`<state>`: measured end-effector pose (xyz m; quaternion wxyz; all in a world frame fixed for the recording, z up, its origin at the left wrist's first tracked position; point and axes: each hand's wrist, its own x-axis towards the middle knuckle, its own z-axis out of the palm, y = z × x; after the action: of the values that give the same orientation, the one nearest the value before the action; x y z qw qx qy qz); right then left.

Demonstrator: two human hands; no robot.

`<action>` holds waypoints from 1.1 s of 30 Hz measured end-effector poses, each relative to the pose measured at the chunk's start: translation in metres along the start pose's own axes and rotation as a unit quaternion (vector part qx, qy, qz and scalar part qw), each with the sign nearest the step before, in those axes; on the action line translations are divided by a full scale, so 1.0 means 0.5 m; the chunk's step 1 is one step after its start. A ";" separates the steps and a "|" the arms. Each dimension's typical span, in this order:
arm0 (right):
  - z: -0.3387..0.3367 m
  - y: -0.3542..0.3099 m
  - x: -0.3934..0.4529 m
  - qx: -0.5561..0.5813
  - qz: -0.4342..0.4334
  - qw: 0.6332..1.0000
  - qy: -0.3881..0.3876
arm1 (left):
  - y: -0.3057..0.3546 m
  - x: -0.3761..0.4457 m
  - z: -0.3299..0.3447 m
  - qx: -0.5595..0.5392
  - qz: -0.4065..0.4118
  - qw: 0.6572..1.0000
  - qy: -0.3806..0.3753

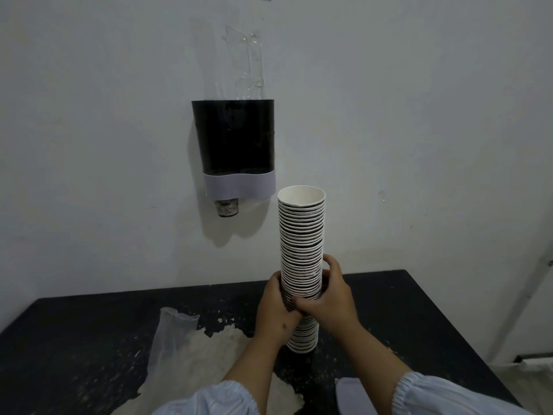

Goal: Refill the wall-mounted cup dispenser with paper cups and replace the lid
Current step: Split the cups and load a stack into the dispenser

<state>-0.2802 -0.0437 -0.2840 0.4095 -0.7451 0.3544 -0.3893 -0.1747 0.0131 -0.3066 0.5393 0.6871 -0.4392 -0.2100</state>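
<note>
A tall stack of paper cups (301, 235) stands upright, mouth up, above the black table (419, 310). My left hand (273, 313) grips the stack from the left at its lower middle. My right hand (327, 298) wraps round it from the right at about the same height. On the wall up and left of the stack hangs the dispenser (235, 139), black with a pale band at the bottom and an open top. One cup (228, 208) pokes out below it. A flat pale lid (354, 395) lies at the table's near edge.
A clear plastic sleeve (169, 333) lies on the worn, peeling part of the table at the left. Clear tape or plastic (248, 64) is stuck to the wall above the dispenser. A pipe (535, 283) runs down at the far right.
</note>
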 end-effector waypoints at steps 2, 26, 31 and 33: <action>0.001 0.000 -0.001 -0.001 -0.003 1.000 0.002 | 0.002 0.000 -0.001 -0.003 -0.002 1.000 -0.001; -0.023 -0.070 0.033 0.076 -0.063 0.994 0.039 | 0.081 0.023 -0.046 -0.031 0.061 0.997 -0.023; -0.039 -0.107 0.056 0.079 -0.090 0.992 0.039 | 0.138 0.041 -0.068 -0.037 0.102 0.994 -0.018; -0.046 -0.126 0.066 0.079 -0.102 0.991 0.043 | 0.159 0.048 -0.078 -0.030 0.118 0.992 -0.017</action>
<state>-0.2723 -0.0532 -0.2105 0.4094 -0.7255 0.2616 -0.4874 -0.1622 0.0124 -0.2155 0.5733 0.6105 -0.5196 -0.1695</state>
